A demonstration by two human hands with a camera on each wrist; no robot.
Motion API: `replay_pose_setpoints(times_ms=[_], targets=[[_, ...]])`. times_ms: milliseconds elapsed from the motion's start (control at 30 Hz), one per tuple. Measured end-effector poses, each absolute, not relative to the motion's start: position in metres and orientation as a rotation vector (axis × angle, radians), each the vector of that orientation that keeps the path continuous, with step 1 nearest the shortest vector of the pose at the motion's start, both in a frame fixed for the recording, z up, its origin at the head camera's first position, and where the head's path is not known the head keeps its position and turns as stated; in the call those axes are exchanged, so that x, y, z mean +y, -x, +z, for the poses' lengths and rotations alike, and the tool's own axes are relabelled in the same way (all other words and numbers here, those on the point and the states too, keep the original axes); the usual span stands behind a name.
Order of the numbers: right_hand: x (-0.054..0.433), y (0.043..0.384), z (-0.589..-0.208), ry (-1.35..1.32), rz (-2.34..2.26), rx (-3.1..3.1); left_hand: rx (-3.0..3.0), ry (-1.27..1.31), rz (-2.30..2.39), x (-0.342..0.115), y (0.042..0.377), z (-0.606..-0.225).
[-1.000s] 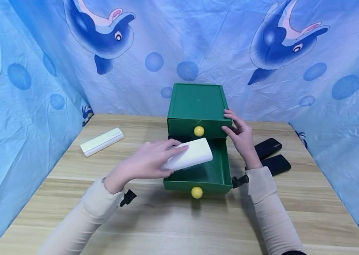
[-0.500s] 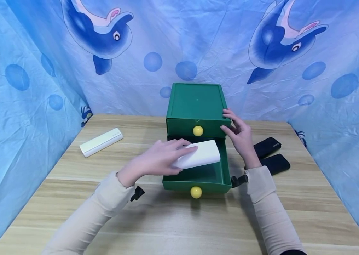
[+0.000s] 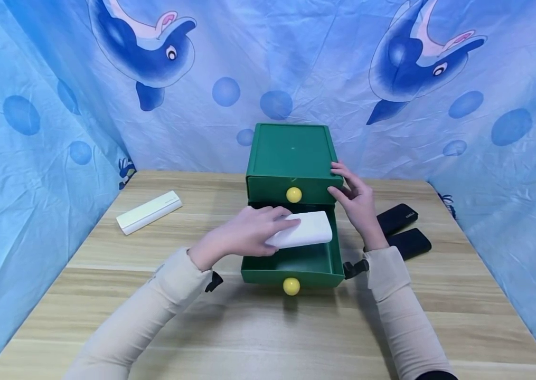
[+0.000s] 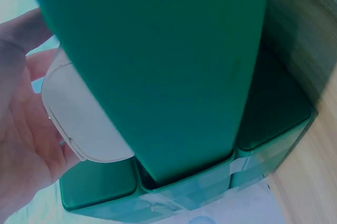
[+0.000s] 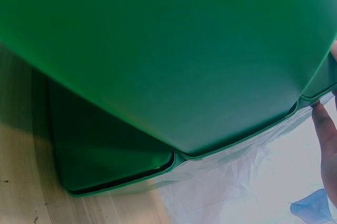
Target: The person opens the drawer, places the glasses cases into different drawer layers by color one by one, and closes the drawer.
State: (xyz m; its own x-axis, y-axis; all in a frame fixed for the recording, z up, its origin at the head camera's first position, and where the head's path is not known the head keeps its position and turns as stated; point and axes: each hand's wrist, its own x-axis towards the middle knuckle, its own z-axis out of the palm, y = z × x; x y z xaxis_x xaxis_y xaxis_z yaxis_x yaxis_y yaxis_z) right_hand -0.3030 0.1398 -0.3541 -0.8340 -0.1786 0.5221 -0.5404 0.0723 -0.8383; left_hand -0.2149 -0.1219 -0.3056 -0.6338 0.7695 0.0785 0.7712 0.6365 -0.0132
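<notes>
My left hand [image 3: 244, 232] grips a white power bank [image 3: 312, 230] by its left end. It holds the power bank over the pulled-out green drawer [image 3: 268, 276], whose inside shows bare green floor. In the left wrist view the power bank [image 4: 87, 116] is beside the drawer's wall, near the palm and fingers. My right hand [image 3: 361, 207] touches the front right corner of the green drawer cabinet [image 3: 293, 150], thumb at the front face and fingertips at the top edge. Above the open drawer, the upper drawer is closed, its yellow knob [image 3: 293, 195] facing forward.
A second white power bank [image 3: 149, 212] lies on the wooden table [image 3: 229, 338] at the left. Two black power banks, one farther back [image 3: 397, 219] and one nearer [image 3: 409, 243], lie beside the right forearm. A blue dolphin-print curtain [image 3: 229, 42] closes off the back and sides.
My left hand has carried the white power bank rightward over the open drawer, and it now lies nearly level. The right hand has stayed on the cabinet corner.
</notes>
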Motion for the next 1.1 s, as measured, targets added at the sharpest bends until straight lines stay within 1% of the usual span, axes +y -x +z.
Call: replay_pose_setpoints(times_ms=[633, 1100], targets=[[0.14, 0.303, -0.354, -0.72, 1.824, -2.086, -2.909, 1.249, 0.123, -0.11, 0.231, -0.324], [0.14, 0.303, -0.354, -0.719, 1.824, -2.077, -2.993, 1.213, 0.02, -0.111, 0.239, -0.335]])
